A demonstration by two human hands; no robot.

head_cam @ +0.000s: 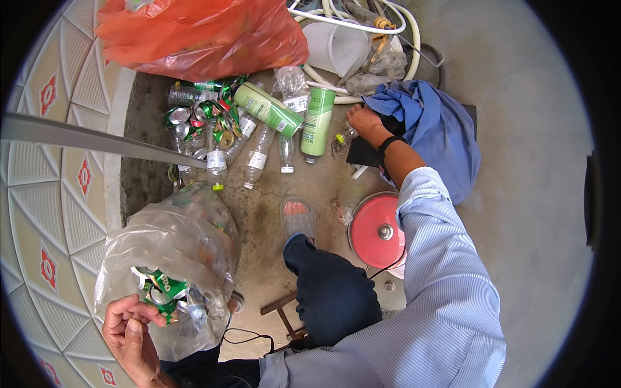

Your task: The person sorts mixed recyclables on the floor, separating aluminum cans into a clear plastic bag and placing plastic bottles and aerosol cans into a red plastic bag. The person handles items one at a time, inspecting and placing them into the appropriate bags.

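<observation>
My left hand (132, 326) is at the mouth of a clear plastic bag (165, 233), thumb and bent fingers apart, with nothing visible between them. Crushed green drink cans (167, 286) and a crumpled plastic bottle (197, 310) show through the bag's opening. Further off, my right hand (366, 122) is curled over a small clear plastic bottle (350, 129) with a yellow-green cap, its body partly hidden by the hand. Close to that hand lie a blue cloth (432, 131) and a flat black piece (364, 153).
Plastic bottles (257, 160), flattened cans (208, 111) and two green cylindrical containers (318, 121) cover the floor ahead. An orange-red bag (204, 39) stands behind them, beside a white bucket (335, 46) and hose (412, 34). A metal bar (102, 140) crosses at left. A red round lid (373, 228) sits right of my foot.
</observation>
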